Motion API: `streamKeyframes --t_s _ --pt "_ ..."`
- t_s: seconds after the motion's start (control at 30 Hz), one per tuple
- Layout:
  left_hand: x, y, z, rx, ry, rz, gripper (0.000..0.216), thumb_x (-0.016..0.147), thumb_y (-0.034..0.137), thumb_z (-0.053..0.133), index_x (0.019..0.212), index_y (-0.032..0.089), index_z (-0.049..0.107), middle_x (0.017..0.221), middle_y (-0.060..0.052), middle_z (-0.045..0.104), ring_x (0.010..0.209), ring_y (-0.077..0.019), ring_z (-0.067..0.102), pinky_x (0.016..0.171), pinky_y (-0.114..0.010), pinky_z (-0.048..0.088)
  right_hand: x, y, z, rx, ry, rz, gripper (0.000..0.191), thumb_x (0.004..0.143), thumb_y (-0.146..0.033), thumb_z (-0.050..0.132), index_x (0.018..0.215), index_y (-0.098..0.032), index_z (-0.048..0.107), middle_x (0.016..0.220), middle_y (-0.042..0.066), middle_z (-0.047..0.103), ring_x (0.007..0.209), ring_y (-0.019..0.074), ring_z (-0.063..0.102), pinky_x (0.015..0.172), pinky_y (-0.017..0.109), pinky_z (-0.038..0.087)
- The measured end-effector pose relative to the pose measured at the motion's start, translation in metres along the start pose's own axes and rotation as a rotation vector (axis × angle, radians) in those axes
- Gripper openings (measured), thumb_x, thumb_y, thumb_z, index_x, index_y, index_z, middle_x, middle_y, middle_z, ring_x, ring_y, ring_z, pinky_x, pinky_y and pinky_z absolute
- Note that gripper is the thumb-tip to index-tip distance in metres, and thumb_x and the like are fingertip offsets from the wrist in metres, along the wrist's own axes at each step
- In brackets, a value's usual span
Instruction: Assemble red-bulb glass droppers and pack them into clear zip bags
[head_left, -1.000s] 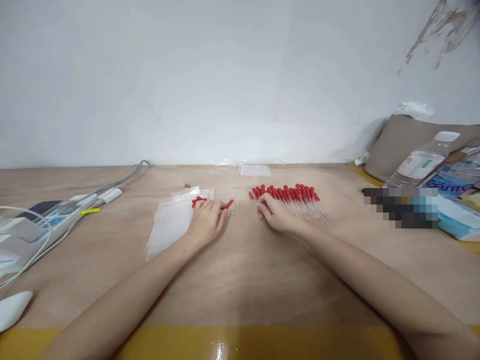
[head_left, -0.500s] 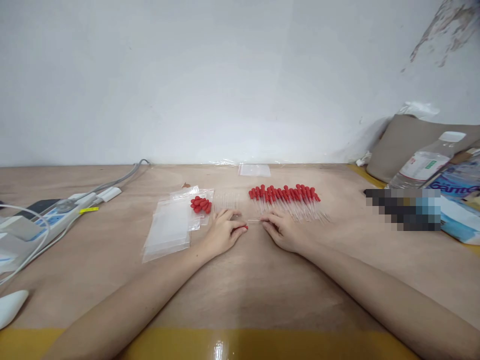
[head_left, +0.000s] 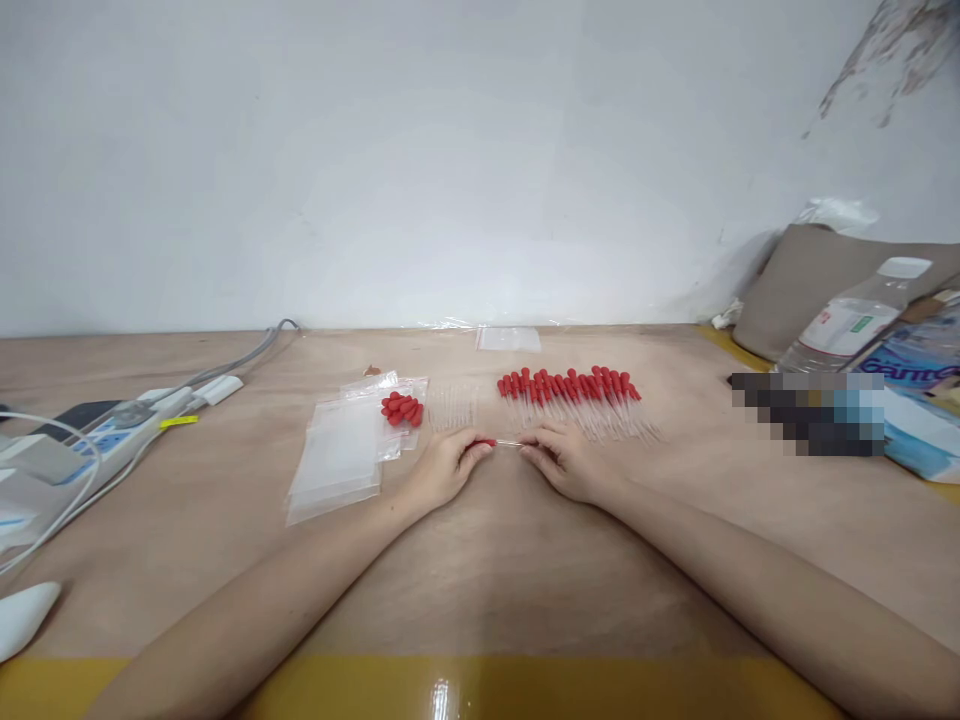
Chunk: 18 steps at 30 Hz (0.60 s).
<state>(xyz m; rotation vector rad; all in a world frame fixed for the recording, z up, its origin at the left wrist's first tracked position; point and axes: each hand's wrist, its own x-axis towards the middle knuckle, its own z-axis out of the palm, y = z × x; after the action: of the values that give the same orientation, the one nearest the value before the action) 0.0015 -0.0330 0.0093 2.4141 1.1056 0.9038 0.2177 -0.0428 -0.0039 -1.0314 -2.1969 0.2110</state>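
Observation:
My left hand (head_left: 448,465) is closed on a red rubber dropper bulb (head_left: 487,442), whose open end points right. Pinched in my right hand (head_left: 564,458) is a thin clear glass dropper tube (head_left: 509,443), its left end meeting the bulb. How deep the tube sits in the bulb I cannot tell. Just beyond my left hand lie several loose clear tubes (head_left: 454,405). A pile of red bulbs (head_left: 402,408) rests on clear plastic bags to their left. Beyond my right hand, a row of droppers with red bulbs (head_left: 570,385) lies with tips toward me.
Flat clear zip bags (head_left: 334,455) lie at left, another bag (head_left: 508,339) by the wall. Far left are a power strip (head_left: 112,440) with cables and a white object (head_left: 28,620). At right stand a water bottle (head_left: 847,320), a grey-brown bin (head_left: 784,290) and a blue-white pack (head_left: 926,435).
My left hand has turned the red bulb into line with the tube, and the two now meet. The left fingers have closed in; my right hand has barely moved.

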Motion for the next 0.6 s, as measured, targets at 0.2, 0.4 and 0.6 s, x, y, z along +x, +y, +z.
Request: streamKeyframes --t_s 0.2,0.4,0.6 --pt "0.0002 -0.0028 -0.0008 -0.178 -0.069 -0.021 0.017 0.087 0.028 0.046 0.090 0.018 0.060 0.084 0.000 0.064 0.076 -0.0129 0.057 0.069 -0.022 0.043 0.0025 -0.0020 -0.0013 0.042 -0.030 -0.031 0.016 0.086 -0.025 0.046 0.091 -0.020 0.062 0.088 0.004 0.064 0.081 0.0150 0.057 0.075 0.031 0.038" --pt "0.0006 -0.0031 -0.0048 -0.226 -0.156 0.001 0.017 0.086 0.025 0.046 0.089 0.017 0.060 0.084 -0.001 0.064 0.077 -0.0127 0.058 0.070 -0.022 0.044 0.0044 -0.0019 -0.0042 0.024 -0.098 -0.078 0.018 0.087 -0.025 0.047 0.093 -0.022 0.063 0.083 0.003 0.063 0.076 0.0136 0.057 0.074 0.031 0.035" --pt "-0.0005 -0.0014 -0.0072 -0.189 -0.186 0.029 0.017 0.086 0.026 0.047 0.088 0.017 0.061 0.083 -0.002 0.064 0.076 -0.0129 0.058 0.069 -0.023 0.044 0.0015 0.0009 -0.0036 -0.020 -0.115 -0.103 0.018 0.087 -0.024 0.046 0.094 -0.023 0.063 0.082 0.002 0.063 0.073 0.0129 0.056 0.073 0.031 0.033"
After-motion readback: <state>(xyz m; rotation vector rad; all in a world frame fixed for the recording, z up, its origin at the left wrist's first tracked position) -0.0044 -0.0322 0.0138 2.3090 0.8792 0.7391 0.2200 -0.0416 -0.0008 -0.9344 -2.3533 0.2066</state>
